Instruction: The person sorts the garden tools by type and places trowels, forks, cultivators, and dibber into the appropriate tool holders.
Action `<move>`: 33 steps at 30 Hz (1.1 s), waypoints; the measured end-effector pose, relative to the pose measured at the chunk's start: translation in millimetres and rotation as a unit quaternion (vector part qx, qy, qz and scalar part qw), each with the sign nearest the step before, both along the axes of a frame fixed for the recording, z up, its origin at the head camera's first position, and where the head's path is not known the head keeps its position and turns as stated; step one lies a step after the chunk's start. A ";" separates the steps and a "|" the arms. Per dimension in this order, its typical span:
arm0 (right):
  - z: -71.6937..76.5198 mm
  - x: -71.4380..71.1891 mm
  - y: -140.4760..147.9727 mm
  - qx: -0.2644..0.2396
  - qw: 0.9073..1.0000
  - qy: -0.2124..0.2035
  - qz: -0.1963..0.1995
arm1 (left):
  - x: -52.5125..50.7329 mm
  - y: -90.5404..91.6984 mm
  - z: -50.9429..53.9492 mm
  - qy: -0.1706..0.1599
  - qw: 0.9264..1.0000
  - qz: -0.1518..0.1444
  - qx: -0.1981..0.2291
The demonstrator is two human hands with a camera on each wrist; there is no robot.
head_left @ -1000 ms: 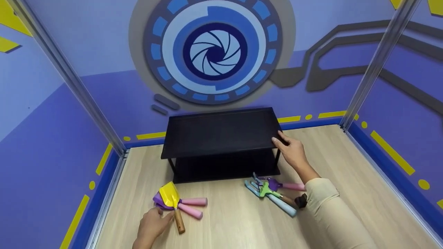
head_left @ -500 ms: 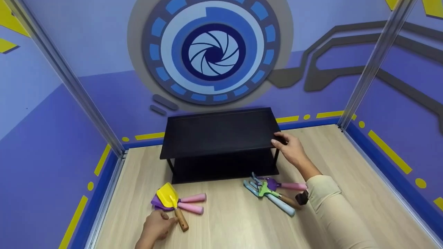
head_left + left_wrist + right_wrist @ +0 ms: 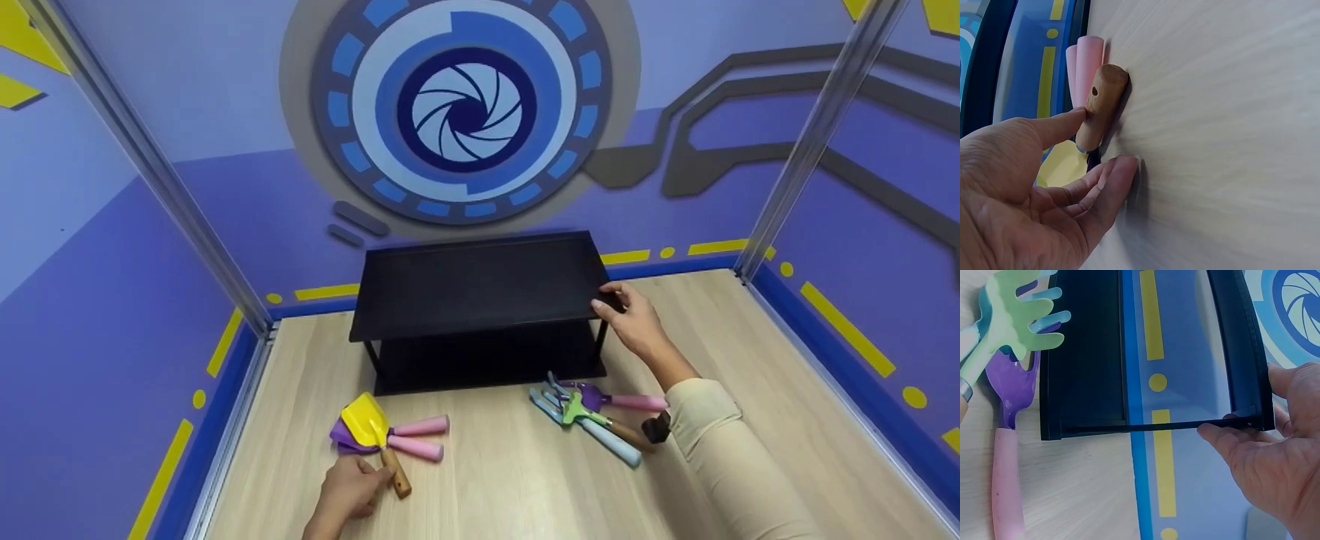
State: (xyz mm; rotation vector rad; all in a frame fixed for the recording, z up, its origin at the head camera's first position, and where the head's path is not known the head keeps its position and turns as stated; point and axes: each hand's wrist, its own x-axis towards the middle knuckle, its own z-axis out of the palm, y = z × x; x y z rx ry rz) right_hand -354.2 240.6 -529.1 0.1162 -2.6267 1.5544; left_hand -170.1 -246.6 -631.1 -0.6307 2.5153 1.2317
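Observation:
My left hand [image 3: 351, 491] is low at the left, its thumb against the wooden handle of a yellow hand trowel [image 3: 366, 421]. In the left wrist view the other fingers [image 3: 1114, 185] bend below the wooden handle [image 3: 1100, 107], apart from it. Beneath the yellow blade lie purple trowels [image 3: 346, 439] with two pink handles [image 3: 416, 448]. My right hand [image 3: 637, 322] grips the front right corner of a black two-tier shelf [image 3: 480, 289], thumb on the top board and a finger along the side bar [image 3: 1174, 426] in the right wrist view.
In front of the shelf's right end lies a pile of hand rakes: a light blue one [image 3: 611, 444], a green one [image 3: 576, 409] with a wooden handle, and a purple one [image 3: 592, 397] with a pink handle. Blue-purple walls [image 3: 247, 210] stand behind and beside the wooden tabletop [image 3: 495, 465].
My left hand has moved a little right, and the yellow trowel's handle end has swung right with it. The lower pink handle has turned slightly too. My right hand stays on the shelf corner.

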 end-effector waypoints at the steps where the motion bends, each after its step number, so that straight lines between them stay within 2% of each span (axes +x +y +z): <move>1: -0.3 0.0 0.1 -0.001 1.000 0.000 0.000 | 0.4 0.9 -0.2 -0.001 1.000 0.000 0.004; 6: 1.2 -0.3 0.8 -0.004 1.000 0.001 -0.003 | -0.7 5.2 1.3 -0.014 1.000 -0.010 0.007; 12: 1.0 1.6 -0.3 -0.018 1.000 0.003 -0.004 | -4.2 10.3 3.8 -0.021 0.999 -0.024 -0.031; 16: 0.3 3.8 -2.0 -0.036 0.999 0.002 0.004 | -3.2 13.5 2.2 -0.022 0.999 -0.015 -0.042; 22: -0.6 3.6 -2.8 -0.031 0.999 0.009 0.005 | -1.8 15.3 -1.7 -0.020 1.000 0.010 -0.018; 27: -0.9 3.4 -3.2 -0.034 0.999 0.016 0.005 | -1.7 14.7 -3.3 -0.006 1.000 0.012 -0.005; 33: -2.3 3.1 -1.2 -0.030 0.999 0.017 0.004 | -2.5 12.2 -6.0 0.018 0.998 0.023 0.048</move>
